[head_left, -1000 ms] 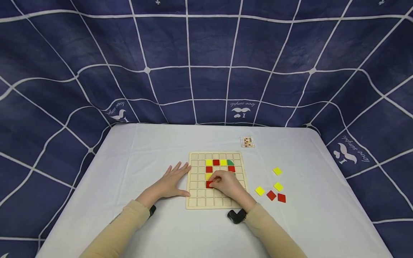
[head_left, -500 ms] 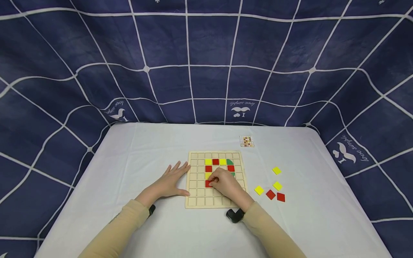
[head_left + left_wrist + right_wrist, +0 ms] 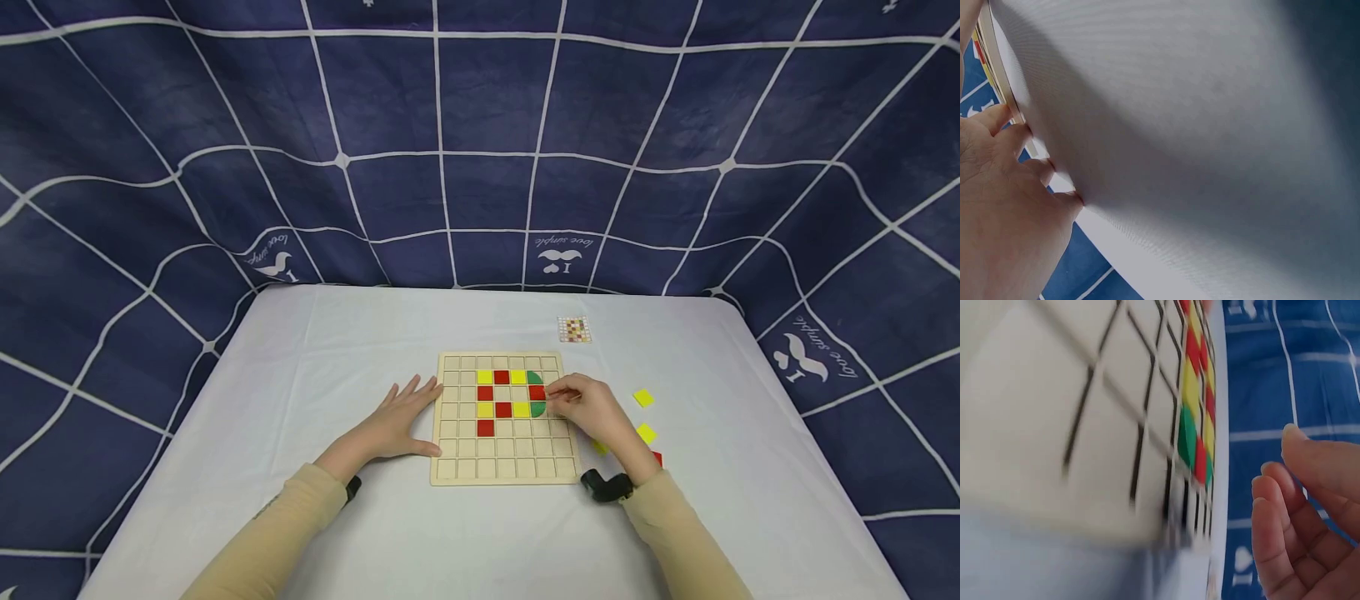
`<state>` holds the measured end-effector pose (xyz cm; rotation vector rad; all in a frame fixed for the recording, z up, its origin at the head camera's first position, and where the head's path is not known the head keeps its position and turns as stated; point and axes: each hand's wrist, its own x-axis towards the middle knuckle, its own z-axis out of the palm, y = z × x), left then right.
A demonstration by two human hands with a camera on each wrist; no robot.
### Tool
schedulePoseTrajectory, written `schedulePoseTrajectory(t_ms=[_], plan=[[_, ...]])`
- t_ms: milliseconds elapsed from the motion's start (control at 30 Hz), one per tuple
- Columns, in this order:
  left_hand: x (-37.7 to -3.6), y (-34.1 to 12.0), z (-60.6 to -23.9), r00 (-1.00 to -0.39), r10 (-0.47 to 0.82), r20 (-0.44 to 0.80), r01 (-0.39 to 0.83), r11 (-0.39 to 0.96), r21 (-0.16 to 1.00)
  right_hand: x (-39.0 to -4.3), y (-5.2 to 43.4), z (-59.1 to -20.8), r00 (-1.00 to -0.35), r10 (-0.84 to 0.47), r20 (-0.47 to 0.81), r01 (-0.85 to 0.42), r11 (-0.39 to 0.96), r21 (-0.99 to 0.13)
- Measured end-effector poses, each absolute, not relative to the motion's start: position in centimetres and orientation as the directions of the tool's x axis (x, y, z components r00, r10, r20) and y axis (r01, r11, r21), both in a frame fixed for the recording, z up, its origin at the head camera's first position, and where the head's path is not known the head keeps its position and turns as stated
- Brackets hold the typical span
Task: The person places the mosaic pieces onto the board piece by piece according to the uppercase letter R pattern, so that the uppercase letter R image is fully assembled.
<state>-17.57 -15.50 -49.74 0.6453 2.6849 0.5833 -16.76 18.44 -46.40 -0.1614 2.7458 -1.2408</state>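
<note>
A wooden grid board [image 3: 465, 470] lies on the table in the head view. Its cells hold several red and yellow square tiles and two green quarter-round tiles, the lowest being a red tile [image 3: 485, 428]. Fingers spread, my left hand [image 3: 393, 423] rests at the board's left edge, the thumb and a fingertip touching it. My right hand [image 3: 592, 408] is over the board's right edge, near a green tile [image 3: 537, 409]. In the right wrist view its thumb and bent fingers stand apart with nothing between them.
Right of the board lie loose yellow tiles [image 3: 643, 397] and a red tile [image 3: 657, 458], partly covered by the right arm. A small patterned card [image 3: 574, 329] lies behind the board. Blue gridded cloth [image 3: 480, 192] hangs around the white table.
My right hand has let go of the lowest red tile, which stays in its cell, and has moved right to the board's edge. The left hand has stayed put.
</note>
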Motion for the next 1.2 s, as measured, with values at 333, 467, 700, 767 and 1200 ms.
schedulePoseTrajectory(t_ms=[333,467,700,767,1200], plan=[[-17.6,-15.5,-50.0,-0.851,0.478,-0.216,0.352,0.826,0.44,-16.1,23.8,-46.4,-0.973,-0.165,-0.163,0.007,0.682,-0.731],[-17.6,-15.5,-50.0,-0.85,0.477,-0.224,0.351,0.829,0.436,-15.3,25.2,-47.3,-0.955,-0.207,-0.214,0.008,0.699,-0.715],[-17.6,-15.5,-49.9,-0.848,0.483,-0.219,0.354,0.823,0.444,-14.1,26.3,-48.6,-0.947,-0.233,-0.222,-0.023,0.738,-0.674],[-17.6,-15.5,-49.8,-0.85,0.48,-0.218,0.354,0.825,0.441,-14.0,26.3,-48.7,-0.949,-0.235,-0.209,-0.039,0.746,-0.664],[-17.5,-15.5,-49.7,-0.849,0.477,-0.228,0.345,0.827,0.444,-14.3,25.7,-48.8,-0.971,-0.135,-0.195,0.014,0.787,-0.617]])
